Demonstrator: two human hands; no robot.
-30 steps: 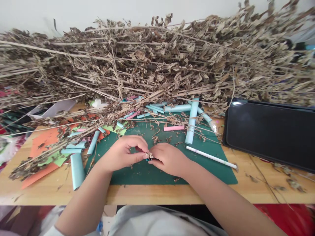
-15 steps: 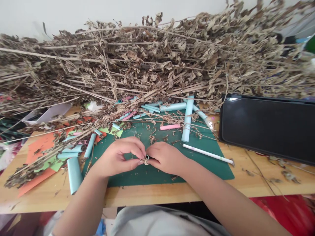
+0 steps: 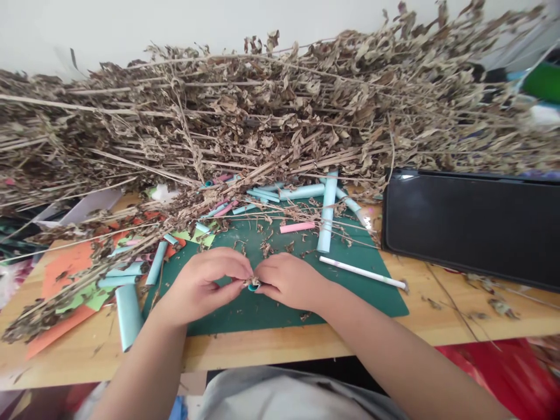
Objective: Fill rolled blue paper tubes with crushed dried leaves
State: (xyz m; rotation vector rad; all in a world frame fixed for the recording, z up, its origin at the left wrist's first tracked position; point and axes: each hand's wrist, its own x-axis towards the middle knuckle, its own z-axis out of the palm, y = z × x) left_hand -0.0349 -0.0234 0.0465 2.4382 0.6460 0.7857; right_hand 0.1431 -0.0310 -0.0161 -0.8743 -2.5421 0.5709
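Over the green cutting mat (image 3: 280, 321), my two hands meet at the fingertips. My right hand (image 3: 291, 283) is closed around a small blue paper tube (image 3: 252, 287), of which only the rim shows; the fingers hide the rest. Thumb and fingers of my left hand (image 3: 205, 286) pinch a bit of dried leaf (image 3: 251, 280) at the tube's mouth. Whether the leaf is inside the tube or just against its edge, I cannot tell. Leaf crumbs (image 3: 265, 249) lie on the mat beyond my hands.
A big heap of dried stalks (image 3: 262, 111) spans the back. Blue paper tubes (image 3: 327, 213) and a pink one (image 3: 297, 227) lie on the mat, with a white stick (image 3: 363, 273). A black tablet (image 3: 472, 224) is at right, coloured paper (image 3: 65, 268) at left.
The tube's mouth has tipped so its blue rim shows, and the leaf bit now sits at its upper edge. Both hands stay close together. The whole view has shifted slightly.
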